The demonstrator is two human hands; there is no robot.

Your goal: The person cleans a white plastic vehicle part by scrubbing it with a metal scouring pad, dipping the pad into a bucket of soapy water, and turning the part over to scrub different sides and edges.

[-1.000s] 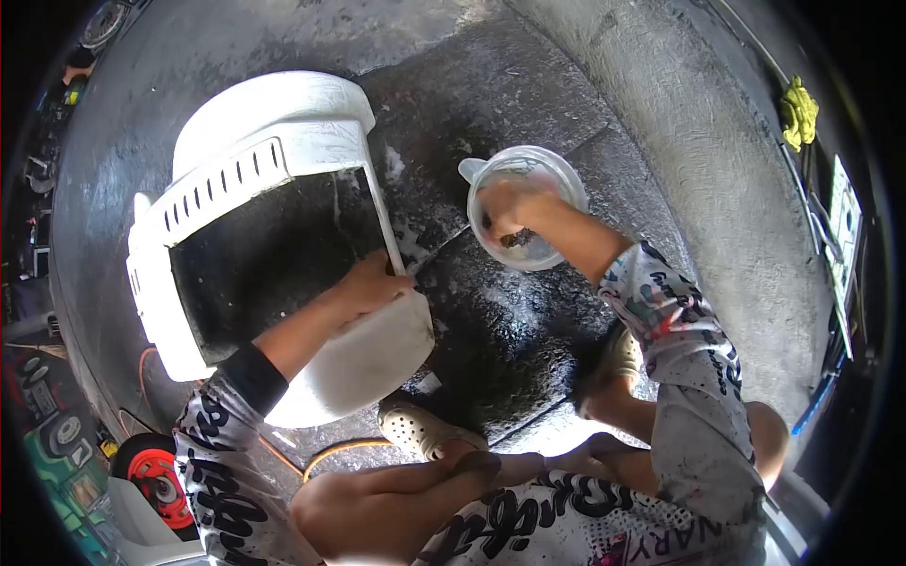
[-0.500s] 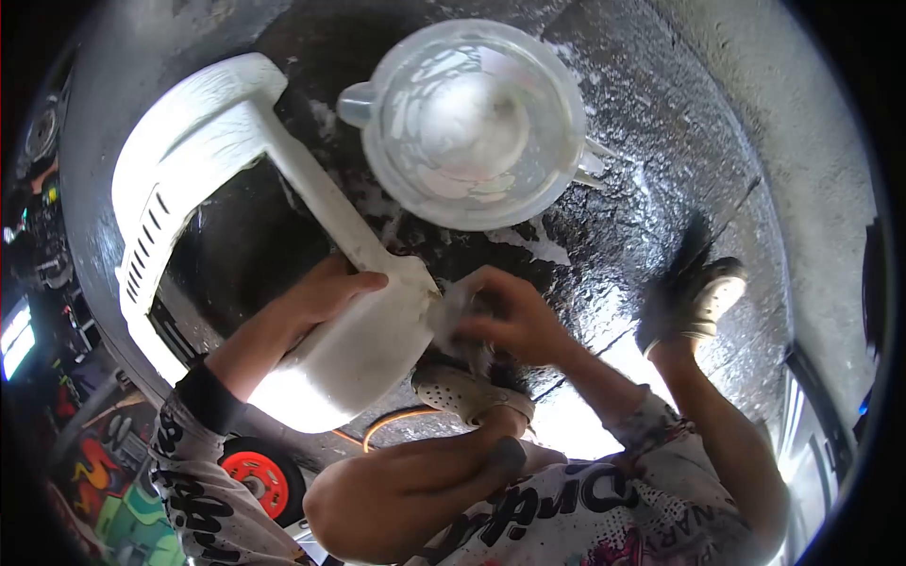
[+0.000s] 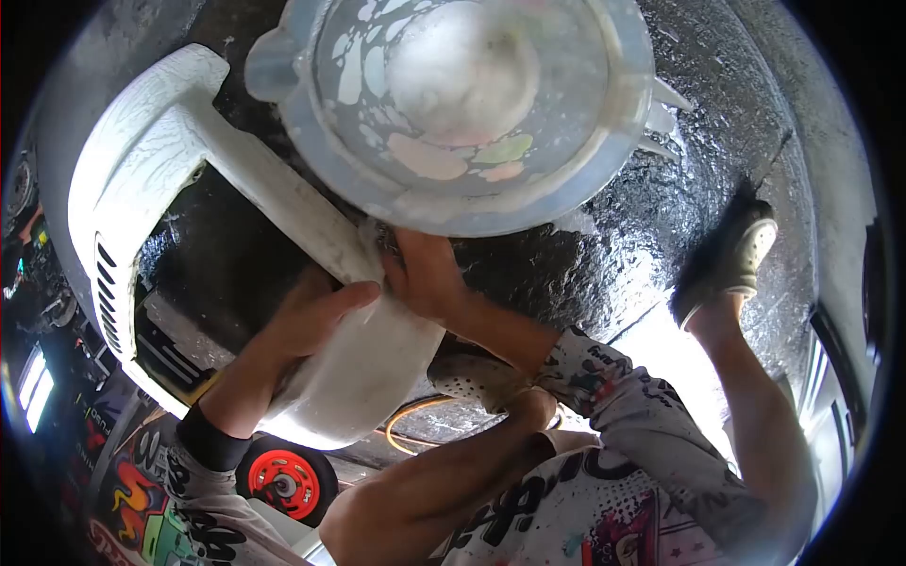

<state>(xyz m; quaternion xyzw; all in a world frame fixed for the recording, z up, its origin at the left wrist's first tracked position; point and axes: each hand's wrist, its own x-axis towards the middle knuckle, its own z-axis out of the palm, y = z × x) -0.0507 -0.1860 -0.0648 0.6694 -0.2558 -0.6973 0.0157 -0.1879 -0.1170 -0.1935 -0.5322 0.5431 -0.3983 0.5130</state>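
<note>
A white plastic body panel (image 3: 142, 132) with slotted vents and a large opening stands tilted on the left. My left hand (image 3: 311, 316) grips its near end, thumb on the outer face and fingers reaching inside the opening, where they are hidden. Against the panel's right edge, just below the tub, lies my right hand (image 3: 429, 278) with its fingers curled. Whatever those fingers hold is mostly hidden. Close above that hand is a translucent plastic tub (image 3: 453, 215) of water with white foam, its rim overlapping the view of the fingertips.
The dark floor (image 3: 528, 274) is wet and shiny. A clog-shod foot (image 3: 746, 250) is at right, another clog (image 3: 477, 377) beneath the panel. A red-rimmed wheel (image 3: 285, 483), an orange hose (image 3: 401, 429) and clutter lie lower left.
My right hand has moved up and left, from beside the panel's near corner onto its edge. The blurred greyish thing in it is now hidden. The tub appears larger and closer.
</note>
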